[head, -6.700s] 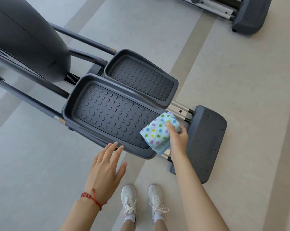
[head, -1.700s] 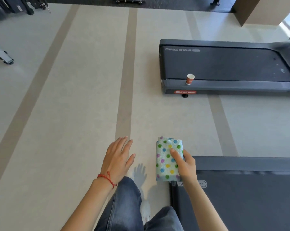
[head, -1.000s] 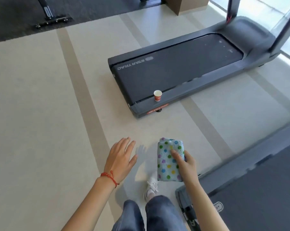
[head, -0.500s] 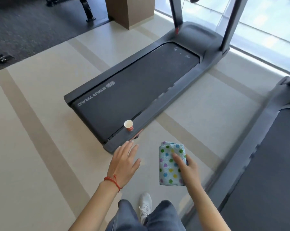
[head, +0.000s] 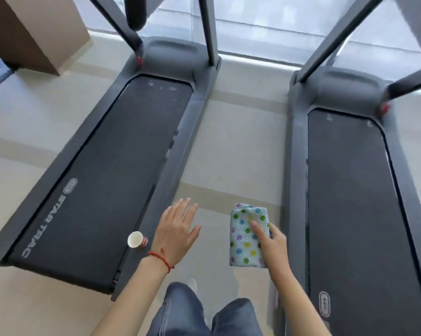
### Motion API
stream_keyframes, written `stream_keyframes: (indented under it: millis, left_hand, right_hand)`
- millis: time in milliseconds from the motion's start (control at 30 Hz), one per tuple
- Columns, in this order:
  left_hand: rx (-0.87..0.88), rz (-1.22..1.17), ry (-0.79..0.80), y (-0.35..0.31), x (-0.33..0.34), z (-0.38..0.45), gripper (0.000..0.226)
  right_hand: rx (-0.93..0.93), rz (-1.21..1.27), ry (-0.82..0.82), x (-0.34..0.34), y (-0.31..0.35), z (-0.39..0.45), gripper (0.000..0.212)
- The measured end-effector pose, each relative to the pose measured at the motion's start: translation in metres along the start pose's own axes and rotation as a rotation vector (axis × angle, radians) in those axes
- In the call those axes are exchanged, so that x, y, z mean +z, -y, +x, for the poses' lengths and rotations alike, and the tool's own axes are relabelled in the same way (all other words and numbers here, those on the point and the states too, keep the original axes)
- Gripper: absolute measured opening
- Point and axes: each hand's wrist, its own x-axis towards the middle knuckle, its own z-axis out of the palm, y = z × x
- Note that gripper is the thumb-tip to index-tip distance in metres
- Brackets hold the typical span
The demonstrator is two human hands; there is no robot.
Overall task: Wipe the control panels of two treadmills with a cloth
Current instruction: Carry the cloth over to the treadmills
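Note:
Two dark grey treadmills lie ahead of me, side by side: the left treadmill (head: 112, 170) and the right treadmill (head: 354, 202). Their uprights rise out of the top of the view, and no control panel is visible. My right hand (head: 272, 241) grips a folded light-blue cloth with coloured dots (head: 245, 234), held over the floor strip between the two machines. My left hand (head: 175, 229) is flat with fingers spread, holding nothing, above the left treadmill's right side rail.
A small paper cup (head: 137, 239) stands on the left treadmill's right rail, just left of my left hand. A brown block (head: 35, 32) stands at the top left. Windows run behind the treadmills. My jeans-clad legs (head: 204, 314) are at the bottom.
I have left the elliptical, walked and turned to face the gap between the two treadmills. Both hands kept their pose; the cloth stays in my right hand.

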Motion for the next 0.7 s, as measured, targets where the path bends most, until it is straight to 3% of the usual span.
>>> stream_keyframes:
  millis: [200,333,433,700]
  left_hand:
    - [0.128,0.003,0.048,0.015,0.001,0.073,0.048]
    - [0.161,0.008,0.088,0.015,0.006,0.125,0.058]
    - [0.175,0.001,0.108,0.012,0.014,0.169,0.068]
    - [0.154,0.001,0.150,-0.011,0.037,0.316,0.068]
  right_hand:
    - [0.010,0.081,-0.123,0.009,0.021,0.034,0.009]
    - [0.017,0.117,-0.162,0.008,0.038,0.071,0.012]
    - [0.012,0.147,-0.170,0.002,0.057,0.111,0.013]
    - [-0.027,0.170,-0.150,-0.034,0.136,0.249,0.010]
